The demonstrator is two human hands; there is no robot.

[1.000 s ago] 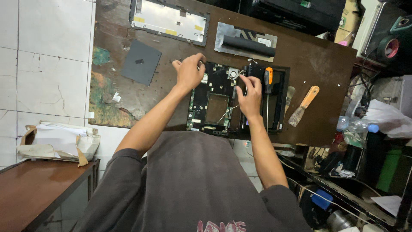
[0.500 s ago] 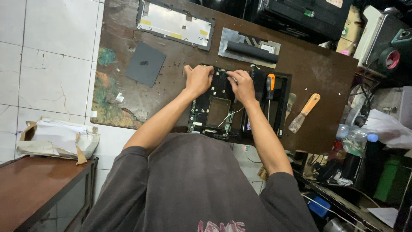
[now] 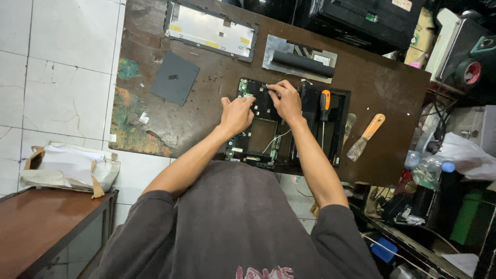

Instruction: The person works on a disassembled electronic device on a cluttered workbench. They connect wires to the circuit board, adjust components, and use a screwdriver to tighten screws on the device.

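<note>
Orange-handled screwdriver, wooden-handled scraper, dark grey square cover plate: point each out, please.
Orange-handled screwdriver point(image 3: 324, 99): head view, on its orange grip.
Wooden-handled scraper point(image 3: 373, 126): head view, on the wooden handle.
Dark grey square cover plate point(image 3: 174, 78): head view, on the middle of its flat face.

We count one opened laptop base point(image 3: 289, 129) on the surface point(image 3: 206, 129), with two hands on it: our left hand point(image 3: 236, 114) and our right hand point(image 3: 285, 99). We see one screwdriver with an orange and black handle point(image 3: 324, 103) lying on the base, and one scraper with an orange handle point(image 3: 367, 135) beside it. Farther up we count one display panel point(image 3: 209, 30), one grey cover piece with a black bar point(image 3: 298, 58) and one dark square pad point(image 3: 174, 78). At the right edge we count one clear plastic bottle with a blue cap point(image 3: 429, 165). On the low table point(image 3: 36, 227) to the left, we count one torn cardboard box point(image 3: 67, 168).
</note>
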